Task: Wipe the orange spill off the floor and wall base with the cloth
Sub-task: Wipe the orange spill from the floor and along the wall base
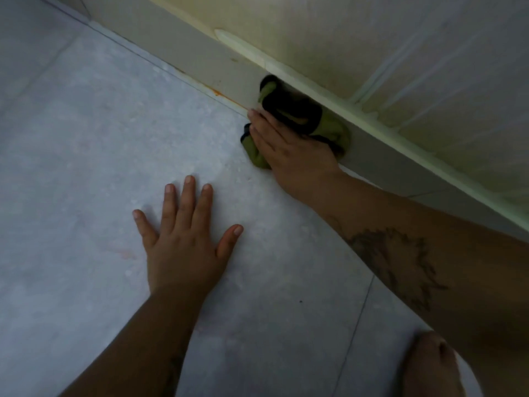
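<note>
**At the wall base: seam partly wiped, orange left ahead of the cloth**

Along the seam between floor (86,138) and wall base (206,64), a thin orange spill (226,98) visible as a streak, with a brighter spot near its far end and a fainter trace further up the joint. Just ahead of the cloth, so judged not yet wiped. Behind the cloth, toward the near side, no orange to be seen on base or joint, though partly hidden by the forearm. On the open floor, only a faint pinkish smudge (123,253) beside the resting hand; too dim to call spill or tile pattern. Overall judgement: well under way, with the streak in the seam and perhaps the smudge left to do.

Green cloth (332,130) with dark edging, bunched into a wad, jammed into the corner where floor meets wall base, touching both.

Right hand (289,147) laid over the cloth, fingers (262,118) straight and close together, pointing along the seam toward the streak, fingertips at the joint just short of the orange. Pressing down on the cloth rather than pinching; thumb hidden, so grip underneath impossible to tell.

Left hand (183,242) flat on the floor, fingers spread wide, holding nothing, well apart from the cloth, likely bracing body weight.
</note>
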